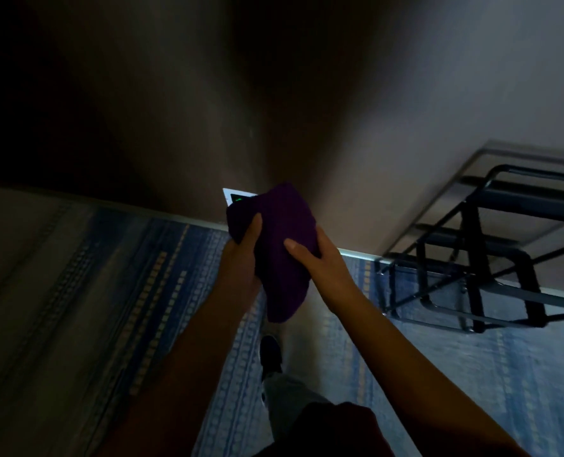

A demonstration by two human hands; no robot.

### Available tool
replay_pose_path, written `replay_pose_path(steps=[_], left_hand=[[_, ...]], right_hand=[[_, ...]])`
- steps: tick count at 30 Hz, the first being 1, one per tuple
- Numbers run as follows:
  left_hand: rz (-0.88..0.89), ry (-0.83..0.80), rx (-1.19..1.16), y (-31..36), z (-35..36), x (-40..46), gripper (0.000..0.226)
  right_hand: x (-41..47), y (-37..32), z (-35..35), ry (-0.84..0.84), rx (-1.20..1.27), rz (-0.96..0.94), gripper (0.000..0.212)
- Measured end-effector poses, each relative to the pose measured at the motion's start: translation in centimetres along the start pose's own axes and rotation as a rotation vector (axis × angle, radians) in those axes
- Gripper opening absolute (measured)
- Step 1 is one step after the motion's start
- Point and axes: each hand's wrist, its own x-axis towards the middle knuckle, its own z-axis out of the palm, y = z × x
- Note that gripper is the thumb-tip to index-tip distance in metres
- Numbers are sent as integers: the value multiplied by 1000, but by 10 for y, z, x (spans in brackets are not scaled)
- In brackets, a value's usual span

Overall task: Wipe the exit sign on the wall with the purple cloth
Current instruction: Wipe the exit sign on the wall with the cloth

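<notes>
Holding purple cloth [279, 245] with both hands, low against wall [356, 133]. Cloth soft, nubby weave, bunched; long axis runs far-to-near, loose end hanging toward floor. Left hand [242, 258] grip closed round cloth's left edge, thumb on top. Right hand [320, 258] grip closed on right side, thumb pressed flat on fabric. Exit sign [236, 198]: flat white-framed rectangle, green glow, mostly hidden behind cloth's far end. Room dim. Blue patterned carpet [471, 374]; black tubular metal frame [471, 258] at right.
</notes>
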Motion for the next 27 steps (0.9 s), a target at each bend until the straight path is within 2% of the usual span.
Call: replay_pose_path(steps=[3, 7, 11, 14, 16, 19, 21, 24, 27], left_hand=[[101, 160, 194, 8, -21, 42, 49], [119, 190, 252, 35, -59, 85, 51], [306, 315, 328, 79, -95, 120, 44], [449, 389, 507, 103, -113, 152, 52], [462, 286, 562, 117, -120, 175, 53], [317, -21, 573, 129, -125, 208, 33], [231, -225, 576, 134, -135, 232, 31], [113, -474, 653, 143, -150, 265, 31], [185, -549, 701, 148, -155, 290, 24]], right_hand=[[50, 3, 34, 116, -18, -35, 37], [106, -16, 78, 130, -82, -67, 30], [155, -29, 111, 121, -170, -95, 26], [178, -29, 132, 161, -220, -89, 26], [189, -27, 143, 202, -233, -79, 23], [210, -28, 158, 239, -222, -37, 16], [223, -28, 165, 253, -120, -15, 9], [238, -18, 178, 270, 41, 39, 21], [248, -3, 191, 373, 272, 50, 31]])
